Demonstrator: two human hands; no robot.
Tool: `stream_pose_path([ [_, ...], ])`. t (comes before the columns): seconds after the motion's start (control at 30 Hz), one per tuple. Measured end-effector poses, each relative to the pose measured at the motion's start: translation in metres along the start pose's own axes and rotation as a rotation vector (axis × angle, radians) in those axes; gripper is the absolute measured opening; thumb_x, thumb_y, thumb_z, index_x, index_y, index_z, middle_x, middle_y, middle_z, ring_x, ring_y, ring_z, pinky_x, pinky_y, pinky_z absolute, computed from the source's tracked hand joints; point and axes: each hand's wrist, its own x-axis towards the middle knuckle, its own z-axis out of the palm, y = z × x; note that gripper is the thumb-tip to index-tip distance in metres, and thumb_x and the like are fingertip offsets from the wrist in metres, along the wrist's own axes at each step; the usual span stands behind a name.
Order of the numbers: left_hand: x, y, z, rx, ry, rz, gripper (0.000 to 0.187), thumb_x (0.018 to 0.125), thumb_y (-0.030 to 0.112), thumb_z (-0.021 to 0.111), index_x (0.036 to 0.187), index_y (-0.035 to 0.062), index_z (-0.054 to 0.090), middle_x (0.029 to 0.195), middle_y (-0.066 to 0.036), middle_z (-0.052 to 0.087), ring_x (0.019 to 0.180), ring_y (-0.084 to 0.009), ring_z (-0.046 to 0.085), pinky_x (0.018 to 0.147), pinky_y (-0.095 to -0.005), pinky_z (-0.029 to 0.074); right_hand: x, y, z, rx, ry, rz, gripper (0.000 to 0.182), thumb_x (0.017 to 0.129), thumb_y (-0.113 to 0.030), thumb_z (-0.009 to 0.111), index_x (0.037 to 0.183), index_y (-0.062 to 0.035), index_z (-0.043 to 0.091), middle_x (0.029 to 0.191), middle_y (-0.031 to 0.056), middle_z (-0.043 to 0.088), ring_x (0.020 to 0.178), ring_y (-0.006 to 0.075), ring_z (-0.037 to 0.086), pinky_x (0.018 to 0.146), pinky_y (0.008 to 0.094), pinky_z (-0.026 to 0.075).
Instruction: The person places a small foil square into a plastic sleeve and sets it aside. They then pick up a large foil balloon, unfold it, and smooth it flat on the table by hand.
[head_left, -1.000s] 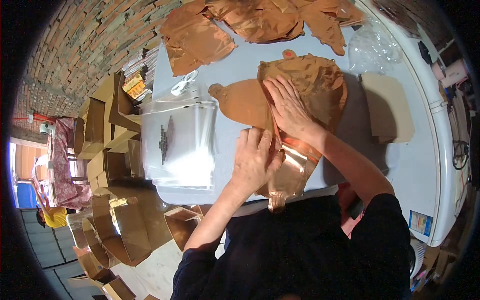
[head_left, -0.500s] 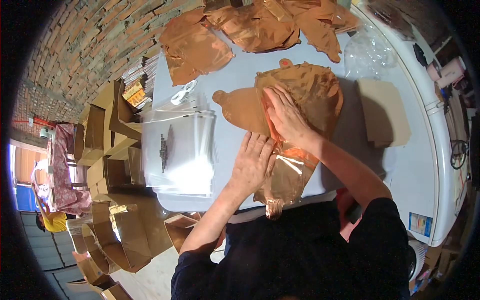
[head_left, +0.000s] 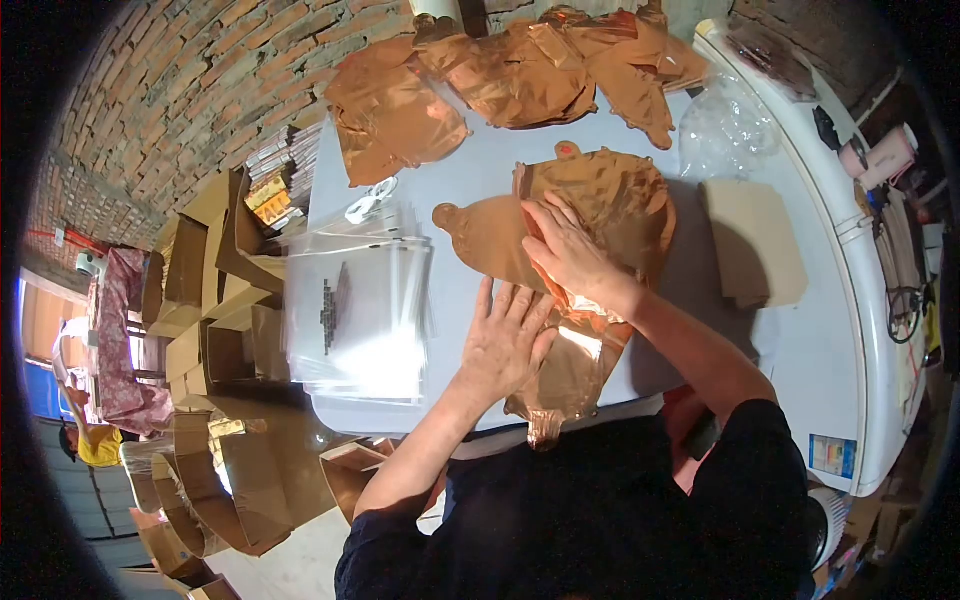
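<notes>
A copper-coloured foil balloon (head_left: 610,190), flat and partly folded, lies on the light table in front of me. My right hand (head_left: 578,258) presses on its middle with the fingers stretched out along a fold. My left hand (head_left: 503,338) lies palm down, fingers spread, at the balloon's left edge below the rounded flap. Some of its fingertips and the thumb touch the foil. A shiny narrower section of the balloon extends toward my body and ends in a small tab.
Several copper foil balloons (head_left: 510,75) lie along the table's far side. At left are a stack of clear plastic bags (head_left: 375,310) and a white cord (head_left: 370,200). Brown cardboard (head_left: 755,240) and a crumpled clear bag (head_left: 730,125) lie right. Open cardboard boxes (head_left: 235,350) stand beside the table.
My left hand's fingers have spread wider and lie flatter. My right hand stays on the foil with nearly the same pose. The whole view has shifted slightly.
</notes>
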Motion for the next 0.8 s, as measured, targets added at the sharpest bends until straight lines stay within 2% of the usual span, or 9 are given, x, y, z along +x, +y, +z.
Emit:
stream_pose_path([
  [0.23, -0.002, -0.002, 0.001, 0.009, 0.019, 0.01, 0.052, 0.105, 0.042, 0.045, 0.147, 0.0129, 0.053, 0.153, -0.017, 0.045, 0.15, -0.0373, 0.028, 0.124, -0.0595, 0.012, 0.016, -0.005, -0.026, 0.111, -0.175, 0.059, 0.074, 0.095, -0.039, 0.066, 0.15, 0.0013, 0.037, 0.155, 0.024, 0.037, 0.15, 0.0416, 0.025, 0.121, 0.0495, 0.027],
  [0.33, -0.001, -0.003, 0.005, 0.007, 0.039, 0.016, 0.052, 0.105, 0.042, 0.045, 0.145, 0.0126, 0.055, 0.153, -0.017, 0.046, 0.15, -0.0379, 0.029, 0.124, -0.0597, 0.012, 0.011, -0.021, -0.032, -0.049, -0.12, -0.053, 0.08, 0.092, -0.04, 0.07, 0.152, -0.0007, 0.035, 0.156, 0.023, 0.035, 0.15, 0.0407, 0.025, 0.121, 0.0515, 0.025],
  [0.43, -0.003, -0.002, 0.006, -0.031, 0.035, 0.014, 0.049, 0.103, 0.04, 0.049, 0.141, 0.011, 0.059, 0.149, -0.019, 0.049, 0.148, -0.0399, 0.032, 0.124, -0.0605, 0.013, -0.002, -0.04, -0.019, -0.314, -0.175, -0.14, 0.085, 0.087, -0.039, 0.073, 0.153, -0.0022, 0.034, 0.156, 0.0232, 0.033, 0.15, 0.04, 0.024, 0.122, 0.0527, 0.022],
  [0.47, -0.003, -0.002, 0.005, -0.047, 0.023, 0.014, 0.048, 0.102, 0.039, 0.051, 0.139, 0.0103, 0.061, 0.147, -0.019, 0.05, 0.147, -0.0407, 0.033, 0.124, -0.0608, 0.013, -0.007, -0.038, -0.013, -0.326, -0.153, -0.208, 0.085, 0.084, -0.033, 0.074, 0.153, -0.0027, 0.034, 0.156, 0.0235, 0.033, 0.15, 0.0395, 0.023, 0.121, 0.0533, 0.022],
  [0.57, -0.001, -0.002, 0.005, -0.035, -0.004, -0.004, 0.047, 0.101, 0.038, 0.051, 0.138, 0.0103, 0.062, 0.146, -0.019, 0.051, 0.146, -0.0421, 0.034, 0.124, -0.0612, 0.013, -0.007, -0.036, -0.007, -0.281, -0.143, -0.149, 0.082, 0.084, -0.026, 0.072, 0.153, -0.0028, 0.035, 0.155, 0.024, 0.033, 0.148, 0.0399, 0.025, 0.119, 0.0537, 0.024],
  [0.67, -0.002, -0.001, 0.004, -0.023, 0.026, 0.002, 0.048, 0.101, 0.038, 0.052, 0.139, 0.0105, 0.061, 0.148, -0.019, 0.049, 0.148, -0.0438, 0.029, 0.124, -0.0612, 0.012, -0.005, -0.041, -0.006, -0.347, -0.084, -0.132, 0.08, 0.083, -0.02, 0.07, 0.153, -0.0034, 0.036, 0.153, 0.0225, 0.037, 0.146, 0.0384, 0.029, 0.115, 0.0528, 0.029],
  [0.77, -0.001, -0.002, 0.005, -0.047, 0.071, 0.017, 0.048, 0.101, 0.038, 0.052, 0.139, 0.0109, 0.061, 0.153, -0.019, 0.044, 0.151, -0.0448, 0.024, 0.124, -0.0611, 0.012, -0.002, -0.048, -0.002, -0.573, 0.002, -0.218, 0.076, 0.084, -0.019, 0.067, 0.153, -0.0055, 0.038, 0.149, 0.0193, 0.043, 0.14, 0.0386, 0.037, 0.108, 0.0548, 0.033],
  [0.8, -0.001, -0.003, 0.004, -0.036, 0.051, 0.013, 0.049, 0.101, 0.038, 0.052, 0.141, 0.0117, 0.059, 0.156, -0.019, 0.042, 0.152, -0.0444, 0.022, 0.124, -0.0609, 0.012, 0.0, -0.049, -0.002, -0.559, 0.04, -0.227, 0.074, 0.085, -0.018, 0.066, 0.153, -0.0057, 0.038, 0.147, 0.0187, 0.045, 0.138, 0.0377, 0.039, 0.106, 0.0541, 0.034],
])
